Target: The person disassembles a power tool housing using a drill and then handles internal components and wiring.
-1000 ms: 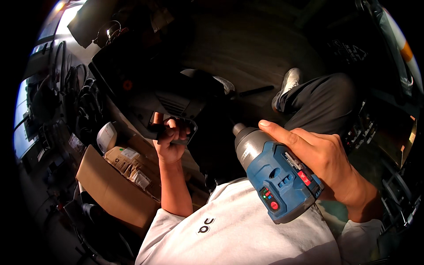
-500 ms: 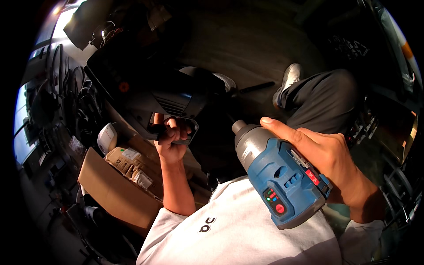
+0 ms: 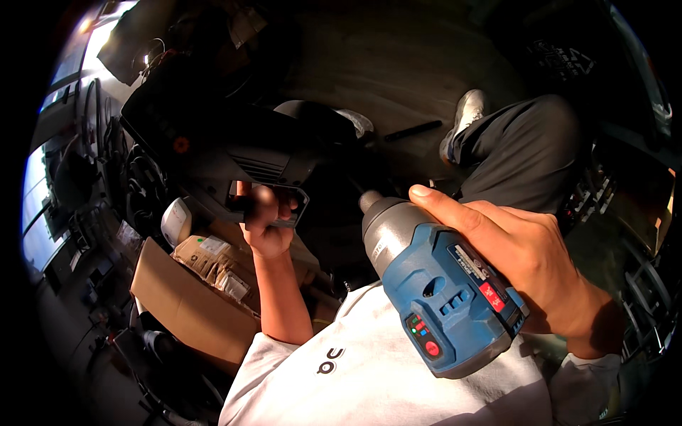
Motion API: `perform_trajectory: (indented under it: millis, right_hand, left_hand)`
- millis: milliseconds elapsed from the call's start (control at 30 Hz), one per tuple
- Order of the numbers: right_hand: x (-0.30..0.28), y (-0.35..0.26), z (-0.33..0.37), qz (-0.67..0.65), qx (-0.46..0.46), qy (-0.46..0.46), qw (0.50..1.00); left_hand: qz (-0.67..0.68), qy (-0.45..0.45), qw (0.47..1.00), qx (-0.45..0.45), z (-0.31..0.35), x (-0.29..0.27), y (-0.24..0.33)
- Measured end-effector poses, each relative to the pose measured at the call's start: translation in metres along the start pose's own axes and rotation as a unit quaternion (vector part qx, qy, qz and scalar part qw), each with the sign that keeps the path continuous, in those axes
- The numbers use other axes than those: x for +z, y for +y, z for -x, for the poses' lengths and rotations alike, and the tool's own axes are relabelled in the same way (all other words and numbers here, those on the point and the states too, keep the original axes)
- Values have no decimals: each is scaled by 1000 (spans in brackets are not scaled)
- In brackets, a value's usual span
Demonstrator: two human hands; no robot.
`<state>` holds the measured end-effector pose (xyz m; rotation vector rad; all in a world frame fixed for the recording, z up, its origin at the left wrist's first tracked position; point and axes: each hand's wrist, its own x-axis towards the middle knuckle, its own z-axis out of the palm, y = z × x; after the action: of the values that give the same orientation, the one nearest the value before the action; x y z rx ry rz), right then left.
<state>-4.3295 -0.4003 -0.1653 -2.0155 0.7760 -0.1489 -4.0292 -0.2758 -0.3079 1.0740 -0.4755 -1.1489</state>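
My right hand [image 3: 522,248] is wrapped round a blue cordless impact driver [image 3: 440,305] with a grey metal nose. Its thumb lies along the driver's side, and the other fingers are mostly hidden. From the nose a thin dark bit points up and left into shadow, where its tip cannot be made out. My left hand [image 3: 266,220] has its fingers curled through the opening of a large black housing [image 3: 263,167] with vent slots and an orange gear-shaped mark. Much of that housing is lost in darkness, so its exact kind does not show.
An open cardboard box [image 3: 188,305] holding a brown package [image 3: 213,263] stands at the left, beside a white rounded object [image 3: 175,221]. On the floor ahead lies a dark stick-like piece [image 3: 413,130], near my shoe [image 3: 469,117]. Cables [image 3: 92,142] hang at far left.
The black housing and my left hand have shifted slightly left. My right hand has carried the impact driver a little left as well. Both grips stay the same.
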Motion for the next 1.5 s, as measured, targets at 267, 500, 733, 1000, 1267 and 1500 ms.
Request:
perform_trajectory:
  millis: [267,500,733,1000,1267,1500]
  right_hand:
    - [13,0,11,25,-9,16,1000]
    - [15,2,14,-52,4,35,998]
    - [11,-5,13,56,-17,38,998]
    - [9,6,25,-13,-60,121,991]
    - [20,9,22,-2,-31,83,996]
    - [21,10,15,1,-30,65,997]
  left_hand:
    - [-4,5,1000,-8,-2,4,1]
    - [0,7,1000,-13,-1,3,2]
    - [2,3,1000,-7,-4,2,1]
    - [12,0,1000,-8,-1,-9,0]
    - [25,-10,1000,-9,-2,-7,-1]
    - [50,-78,995,-21,-2,-9,1]
